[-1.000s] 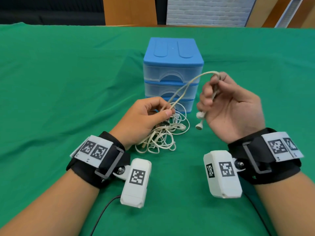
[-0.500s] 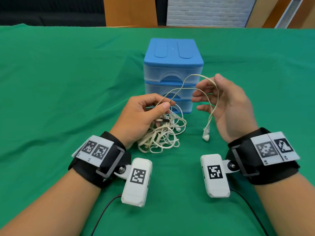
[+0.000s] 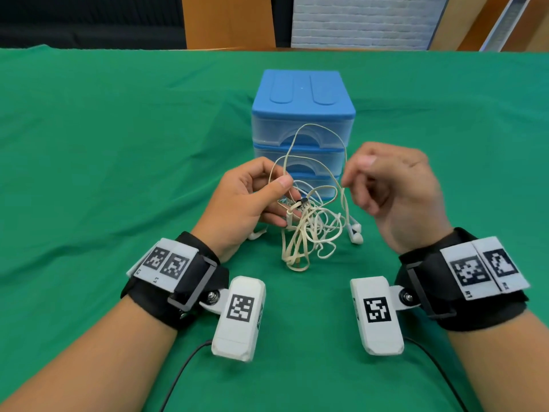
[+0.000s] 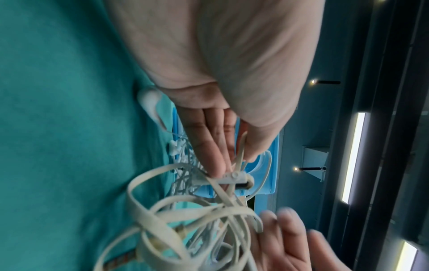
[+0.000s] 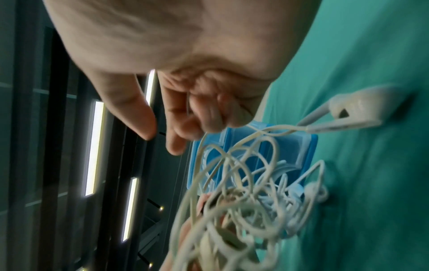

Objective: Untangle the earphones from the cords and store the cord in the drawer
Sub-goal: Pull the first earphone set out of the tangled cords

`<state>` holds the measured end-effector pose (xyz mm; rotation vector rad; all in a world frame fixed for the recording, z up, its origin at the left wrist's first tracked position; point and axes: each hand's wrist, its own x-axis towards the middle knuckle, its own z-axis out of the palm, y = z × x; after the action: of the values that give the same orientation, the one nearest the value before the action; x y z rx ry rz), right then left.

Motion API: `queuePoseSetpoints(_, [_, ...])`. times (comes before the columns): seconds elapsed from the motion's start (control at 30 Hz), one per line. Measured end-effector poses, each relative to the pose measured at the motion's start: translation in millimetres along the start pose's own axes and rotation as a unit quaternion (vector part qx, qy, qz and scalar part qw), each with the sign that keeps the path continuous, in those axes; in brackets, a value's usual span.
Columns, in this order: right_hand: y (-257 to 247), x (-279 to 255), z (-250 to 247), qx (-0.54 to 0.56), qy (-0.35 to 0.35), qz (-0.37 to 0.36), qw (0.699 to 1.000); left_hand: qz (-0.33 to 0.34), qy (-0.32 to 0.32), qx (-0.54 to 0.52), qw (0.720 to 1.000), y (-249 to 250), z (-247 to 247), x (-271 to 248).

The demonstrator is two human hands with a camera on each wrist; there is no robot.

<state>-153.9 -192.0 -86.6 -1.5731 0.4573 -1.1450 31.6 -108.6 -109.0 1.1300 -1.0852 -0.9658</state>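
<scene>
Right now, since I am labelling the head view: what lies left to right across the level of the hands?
Person's left hand → cream tangle of flat and thin cords → pair of white plastic earbuds → person's right hand

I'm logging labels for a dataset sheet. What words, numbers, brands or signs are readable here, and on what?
No word, brand or number is readable.
Left wrist plate: two square code patterns; tiny edge marks, too small to read.
Right wrist plate: the same.
Left camera housing, right camera housing: one code pattern each.
Blue drawer unit: no label seen.
</scene>
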Motion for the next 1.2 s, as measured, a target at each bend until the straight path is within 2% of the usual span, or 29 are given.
queuePoseSetpoints(0.07, [4.5, 0.3, 1.8, -0.049, -0.036, 0.028, 0.998, -0.003, -0.004, -0.011, 1.000, 0.5, 0.0, -0.3])
queuePoseSetpoints(0.17, [11.3, 0.7, 1.5, -0.132, -0.037, 0.076, 0.988, -0.005, -0.006, -0.021, 1.000, 0.9, -0.3, -0.7])
queuePoseSetpoints(0.27, [15.2, 1.5, 0.5, -0.156, -0.050, 0.132, 0.978, -0.003, -0.013, -0.029, 0.999, 0.6, -2.1, 0.3])
queuePoseSetpoints(0.4, [17.3, -0.6, 1.0, -0.221, -0.065, 0.132, 0.964, 0.000, -0.028, -0.044, 0.999, 0.3, -4.0, 0.9])
queuePoseSetpoints(0.53, [19.6, -2.5, 1.1, -0.201, -0.115, 0.170, 0.958, -0.002, -0.036, -0.043, 0.998, -1.1, -4.5, 1.6])
queuePoseSetpoints(0.6, [19.2, -2.3, 1.1, -0.202, -0.113, 0.166, 0.959, 0.000, -0.027, -0.022, 0.999, -2.1, -5.4, 2.7])
queuePoseSetpoints(0.73, [17.5, -0.2, 0.1, -0.198, -0.062, 0.135, 0.969, -0.009, -0.005, 0.061, 0.998, -4.6, -5.4, 5.0])
queuePoseSetpoints(0.83, [15.8, 2.1, 0.8, -0.166, -0.022, 0.123, 0.978, -0.040, -0.021, 0.112, 0.993, -6.5, -4.3, 4.2])
queuePoseSetpoints(0.97, [11.0, 2.9, 3.1, -0.100, 0.018, 0.140, 0.985, -0.047, -0.040, 0.177, 0.982, -6.4, -2.0, 2.3])
queuePoseSetpoints(1.2, [2.6, 1.3, 5.2, 0.013, 0.051, 0.142, 0.988, -0.058, -0.063, 0.162, 0.983, -8.1, 0.6, 2.1])
